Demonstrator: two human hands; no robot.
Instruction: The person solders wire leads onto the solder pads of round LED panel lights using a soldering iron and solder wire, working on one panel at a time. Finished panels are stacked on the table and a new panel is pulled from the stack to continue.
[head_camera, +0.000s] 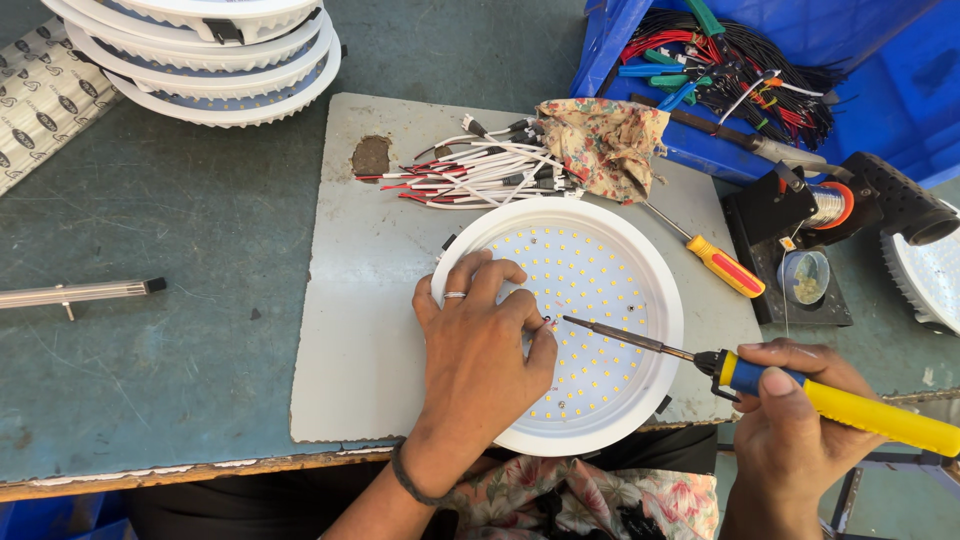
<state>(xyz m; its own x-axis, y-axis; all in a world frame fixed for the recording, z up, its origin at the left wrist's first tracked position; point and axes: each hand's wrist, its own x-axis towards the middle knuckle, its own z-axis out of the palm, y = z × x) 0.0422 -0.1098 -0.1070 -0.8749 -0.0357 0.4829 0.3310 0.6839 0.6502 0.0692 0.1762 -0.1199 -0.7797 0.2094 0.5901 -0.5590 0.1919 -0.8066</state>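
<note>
Head view shows the left hand (480, 345) pinching a wire end on the round LED panel (575, 320) while the right hand (795, 405) grips a soldering iron (800, 385), tip touching there.

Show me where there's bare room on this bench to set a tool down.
Free: the green tabletop between the stacked white fixtures and the thin rod, and the grey board left of the left hand. Crowded: the wire bundle, screwdriver and solder stand beyond the round LED panel.
</note>
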